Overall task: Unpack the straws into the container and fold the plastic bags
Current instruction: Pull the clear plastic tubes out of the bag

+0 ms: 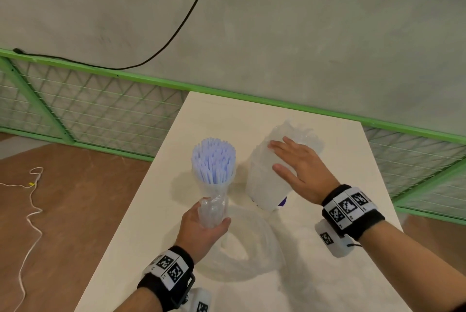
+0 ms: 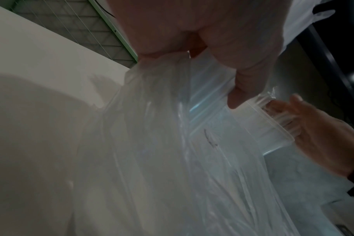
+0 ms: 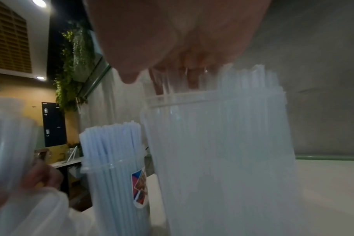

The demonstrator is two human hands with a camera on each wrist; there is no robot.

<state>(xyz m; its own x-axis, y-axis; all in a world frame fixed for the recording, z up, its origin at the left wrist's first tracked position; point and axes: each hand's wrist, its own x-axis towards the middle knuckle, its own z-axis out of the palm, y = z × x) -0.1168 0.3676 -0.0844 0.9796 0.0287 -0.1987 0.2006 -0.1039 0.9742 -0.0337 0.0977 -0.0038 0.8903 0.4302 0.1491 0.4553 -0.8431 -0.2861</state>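
Two straw lots on the white table: left hand clenched round a bagged bundle of straws by its gathered plastic bag, held upright above the tabletop; right hand, fingers flat, rests atop the clear container of straws. Advice: keep the container steadied, tip the bundle over its rim, then strip the bag off slowly so no straws spill.

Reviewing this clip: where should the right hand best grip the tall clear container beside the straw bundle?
Probably mid-wall of the container, from its right side: the right hand already rests open there, the straws poke above its rim, and the left hand occupies the other side.
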